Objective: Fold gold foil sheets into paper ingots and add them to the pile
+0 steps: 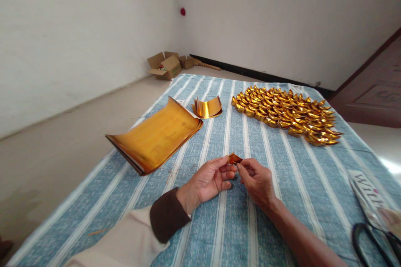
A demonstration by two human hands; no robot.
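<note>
Between my two hands, just above the striped cloth, is a small folded piece of gold foil paper [234,158]. My left hand [216,177] pinches its left end between thumb and fingers, the other fingers curled below. On its right end, the thumb and fingers of my right hand [257,178] are closed. To the left lies a stack of large gold foil sheets [156,133] with curled edges. Beyond it stands a smaller curved stack of gold foil paper [207,107]. Many folded gold paper ingots [282,112] sit in packed rows at the back right.
A blue and white striped cloth [216,217] covers the table. Black-handled scissors [369,233] lie at the near right corner, by a printed packet [368,194]. Open cardboard boxes [166,66] stand on the floor by the wall. A brown door [376,87] is at the right.
</note>
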